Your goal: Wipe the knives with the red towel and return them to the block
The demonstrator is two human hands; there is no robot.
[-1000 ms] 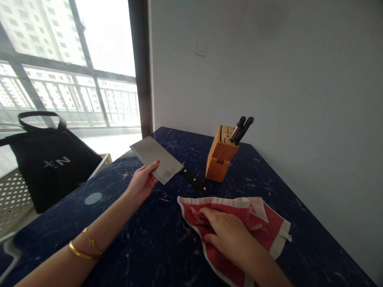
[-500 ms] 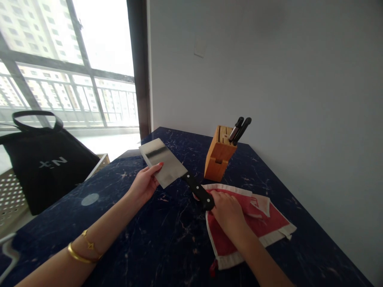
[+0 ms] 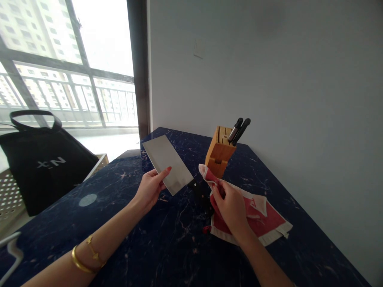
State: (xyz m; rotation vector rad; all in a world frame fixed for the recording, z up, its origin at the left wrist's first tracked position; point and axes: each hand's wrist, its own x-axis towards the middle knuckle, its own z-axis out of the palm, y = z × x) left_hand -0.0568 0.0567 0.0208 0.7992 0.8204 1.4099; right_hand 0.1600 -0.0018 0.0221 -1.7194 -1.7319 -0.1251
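Note:
A broad-bladed cleaver (image 3: pixel 175 159) with a black riveted handle is tilted above the dark blue table. My left hand (image 3: pixel 152 186) grips its blade near the lower edge, thumb laid flat on the steel. My right hand (image 3: pixel 229 203) pinches the edge of a red cloth (image 3: pixel 263 223) with a cream border, lifting one corner beside the cleaver's handle. The rest of the cloth lies on the table under and around that hand. Part of the cleaver's handle end is dim against the cloth. Behind stands a wooden knife block (image 3: pixel 221 151) holding two black-handled tools.
The blue marble-patterned table (image 3: pixel 176 247) runs back to a grey wall. A round pale sticker (image 3: pixel 87 200) is on its left side. Left of the table, a black bag (image 3: pixel 48 163) sits over a perforated beige basket (image 3: pixel 12 195). A white curved bar shows at lower left.
My right hand has left the cleaver's handle and raised a corner of the cloth. The cleaver has shifted slightly right, its blade face turned more toward me.

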